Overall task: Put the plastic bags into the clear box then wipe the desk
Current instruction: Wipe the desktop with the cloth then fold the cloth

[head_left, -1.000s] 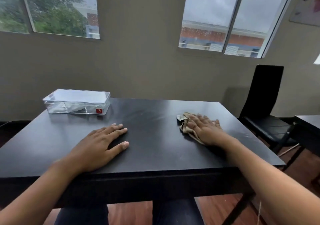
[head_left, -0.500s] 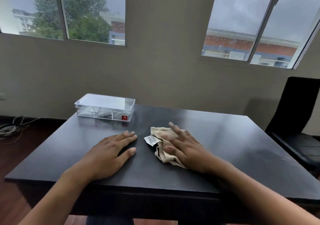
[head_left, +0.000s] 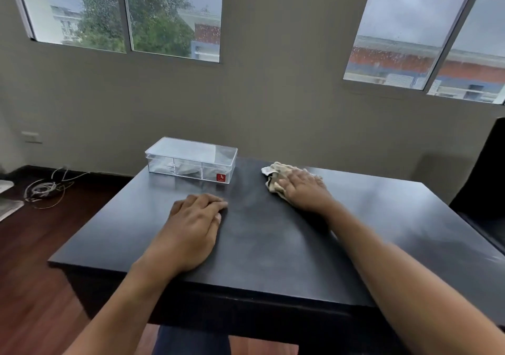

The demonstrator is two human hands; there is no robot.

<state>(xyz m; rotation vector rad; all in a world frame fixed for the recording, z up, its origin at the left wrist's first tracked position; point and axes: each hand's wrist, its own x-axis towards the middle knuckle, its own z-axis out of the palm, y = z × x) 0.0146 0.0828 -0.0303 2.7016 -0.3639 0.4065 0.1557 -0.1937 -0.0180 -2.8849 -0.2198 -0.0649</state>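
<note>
Plastic bags sit crumpled and pale inside the clear box, lid on, parked at the table's far left corner, leaving the dark, smooth top free for wiping. Right hand presses flat on a soft beige cloth, fingers spread open to pin the bunched fabric down near the far edge. Left hand lies palm-down, fingers loosely together, holding nothing, probably a brace while reaching.

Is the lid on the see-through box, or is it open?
Shut. The clear box has its flat lid sitting level along the top rim, no gap showing. Crumpled plastic bags show through its walls.
</note>
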